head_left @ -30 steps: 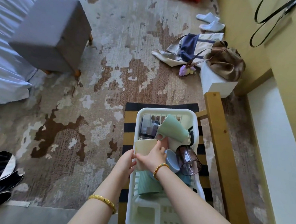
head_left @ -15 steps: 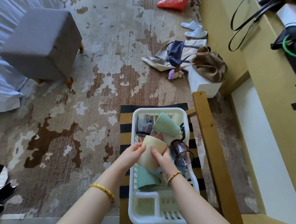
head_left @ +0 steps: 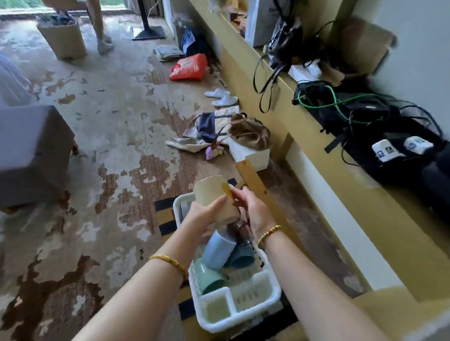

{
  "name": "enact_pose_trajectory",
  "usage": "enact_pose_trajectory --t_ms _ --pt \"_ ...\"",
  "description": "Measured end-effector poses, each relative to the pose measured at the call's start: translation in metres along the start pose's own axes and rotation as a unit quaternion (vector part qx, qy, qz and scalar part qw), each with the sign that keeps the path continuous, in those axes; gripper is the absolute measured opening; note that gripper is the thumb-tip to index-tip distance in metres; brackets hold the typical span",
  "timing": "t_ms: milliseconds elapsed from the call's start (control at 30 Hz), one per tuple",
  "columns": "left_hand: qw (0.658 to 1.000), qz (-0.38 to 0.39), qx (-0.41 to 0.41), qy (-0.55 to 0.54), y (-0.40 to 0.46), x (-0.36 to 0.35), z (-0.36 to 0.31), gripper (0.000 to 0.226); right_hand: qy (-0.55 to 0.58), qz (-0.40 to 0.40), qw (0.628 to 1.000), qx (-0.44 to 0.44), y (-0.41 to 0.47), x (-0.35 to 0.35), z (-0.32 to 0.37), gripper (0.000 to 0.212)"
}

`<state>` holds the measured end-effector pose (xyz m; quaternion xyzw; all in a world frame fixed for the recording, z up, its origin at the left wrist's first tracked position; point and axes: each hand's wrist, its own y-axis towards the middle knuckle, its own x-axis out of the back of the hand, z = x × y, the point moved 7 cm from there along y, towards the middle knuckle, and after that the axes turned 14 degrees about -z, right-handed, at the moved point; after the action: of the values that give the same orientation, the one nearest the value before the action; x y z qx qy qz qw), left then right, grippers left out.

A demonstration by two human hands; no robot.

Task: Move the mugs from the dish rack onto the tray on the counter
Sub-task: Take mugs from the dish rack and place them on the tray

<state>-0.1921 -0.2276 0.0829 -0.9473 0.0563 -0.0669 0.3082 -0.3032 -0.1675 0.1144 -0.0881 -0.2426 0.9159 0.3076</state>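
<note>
A cream mug (head_left: 211,193) is lifted above the white dish rack (head_left: 235,317), tilted with its mouth toward the far left. My left hand (head_left: 202,216) grips its lower side and my right hand (head_left: 253,212) holds it at the handle side. In the rack below lie a light blue mug (head_left: 218,249), a dark teal mug (head_left: 243,256) and a pale green mug (head_left: 208,278). A dark tinted glass (head_left: 238,228) shows between my hands. No tray is in view.
The rack sits on a striped chair seat with a wooden chair arm (head_left: 255,180) to its right. A long yellow counter (head_left: 327,140) holds black bags and cables (head_left: 368,119). A grey ottoman (head_left: 20,153) stands left. Bags, slippers and another person's legs (head_left: 101,20) are farther off.
Both hands have raised the cream mug out of the rack. The view has swung up and to the right, bringing the counter and window into sight.
</note>
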Motion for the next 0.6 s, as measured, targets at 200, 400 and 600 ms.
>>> enact_pose_trajectory --t_ms 200,400,600 --pt "0.991 0.093 0.078 -0.058 -0.054 -0.058 -0.01 0.075 -0.029 -0.142 0.983 0.115 -0.044 0.089 0.023 0.036" --pt "0.972 0.213 0.094 -0.011 -0.119 -0.133 -0.002 0.067 -0.12 -0.244 0.954 0.128 -0.094 0.198 0.008 0.042" --pt "0.942 0.321 0.084 0.043 -0.206 -0.213 0.031 0.055 -0.173 -0.364 0.896 0.186 -0.156 0.303 -0.005 0.042"
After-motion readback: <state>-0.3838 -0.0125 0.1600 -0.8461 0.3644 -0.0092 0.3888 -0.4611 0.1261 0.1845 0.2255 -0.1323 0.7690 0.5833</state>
